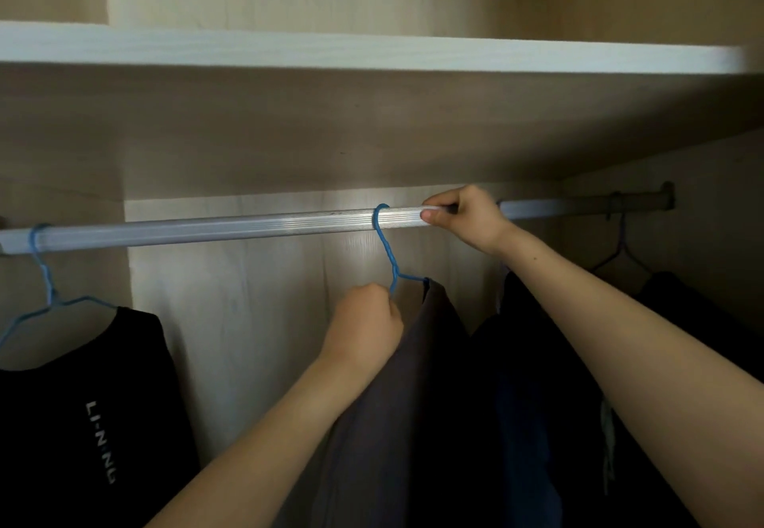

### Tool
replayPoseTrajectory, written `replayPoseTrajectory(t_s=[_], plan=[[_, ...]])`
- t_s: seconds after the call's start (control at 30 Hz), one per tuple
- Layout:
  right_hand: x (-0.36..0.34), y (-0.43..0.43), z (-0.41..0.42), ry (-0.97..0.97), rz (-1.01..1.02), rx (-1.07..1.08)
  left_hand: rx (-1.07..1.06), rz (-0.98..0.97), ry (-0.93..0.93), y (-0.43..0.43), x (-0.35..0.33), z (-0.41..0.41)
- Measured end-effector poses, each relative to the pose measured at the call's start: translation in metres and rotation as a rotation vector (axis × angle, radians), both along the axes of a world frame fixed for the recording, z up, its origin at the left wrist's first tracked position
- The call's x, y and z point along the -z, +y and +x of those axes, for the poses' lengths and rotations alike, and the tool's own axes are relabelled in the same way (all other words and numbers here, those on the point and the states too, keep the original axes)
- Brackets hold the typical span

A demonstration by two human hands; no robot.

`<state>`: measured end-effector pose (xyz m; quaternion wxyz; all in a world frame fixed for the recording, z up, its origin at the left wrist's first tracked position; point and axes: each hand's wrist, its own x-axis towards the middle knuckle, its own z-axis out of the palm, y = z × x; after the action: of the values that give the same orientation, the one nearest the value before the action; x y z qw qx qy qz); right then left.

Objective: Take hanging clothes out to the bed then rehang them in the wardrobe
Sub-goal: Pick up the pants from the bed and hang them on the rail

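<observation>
1. Nearest the camera, two bare forearms reach up toward the wardrobe rail (248, 227), the landmark here.
2. Below the rail, the left hand (366, 321) is clenched around the lower neck of a blue hanger (390, 256), whose hook is looped over the rail.
3. A grey-brown garment (413, 403) hangs from that hanger, directly beneath the rail and just right of the left hand.
4. At the rail itself, the right hand (465, 217) grips the bar, fingers curled over the top and thumb underneath, just right of the blue hook.
5. Under the rail's left end, a black T-shirt (82, 424) with white lettering hangs on a second blue hanger (45, 279).
6. Under the rail's right part, dark garments (537, 362) hang behind the right forearm; a dark hanger (620, 246) sits near the rail's end bracket.
7. Above the rail, a white shelf (372, 52) spans the wardrobe.
</observation>
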<state>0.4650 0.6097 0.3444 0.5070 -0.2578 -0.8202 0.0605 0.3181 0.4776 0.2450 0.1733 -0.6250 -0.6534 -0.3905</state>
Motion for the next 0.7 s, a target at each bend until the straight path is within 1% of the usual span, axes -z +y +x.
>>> replayPoseTrajectory(t_s=[0.27, 0.33, 0.43, 0.5, 0.57, 0.6, 0.67, 0.7], plan=[[0.001, 0.001, -0.001, 0.003, 0.003, -0.007, -0.081, 0.02, -0.068, -0.007, 0.001, -0.024], [0.001, 0.001, -0.001, 0.013, -0.005, -0.009, -0.099, -0.001, -0.073, -0.013, 0.001, -0.031], [0.001, 0.001, -0.001, 0.006, -0.001, -0.01, -0.058, -0.065, -0.075, -0.029, -0.006, -0.033], [0.001, 0.001, -0.001, -0.003, 0.025, -0.002, -0.09, -0.065, -0.089, -0.046, -0.014, -0.037], [-0.001, 0.003, -0.002, -0.015, 0.05, 0.001, -0.207, -0.021, -0.074, -0.071, -0.019, -0.058], [-0.001, 0.003, -0.002, -0.021, 0.056, 0.002, -0.304, 0.02, -0.019, -0.085, -0.02, -0.074], [0.0, 0.001, 0.001, -0.015, 0.023, -0.009, -0.548, 0.1, 0.116, -0.115, -0.022, -0.114], [0.0, -0.003, 0.002, 0.011, -0.01, -0.028, -0.676, 0.117, 0.152, -0.13, -0.023, -0.134]])
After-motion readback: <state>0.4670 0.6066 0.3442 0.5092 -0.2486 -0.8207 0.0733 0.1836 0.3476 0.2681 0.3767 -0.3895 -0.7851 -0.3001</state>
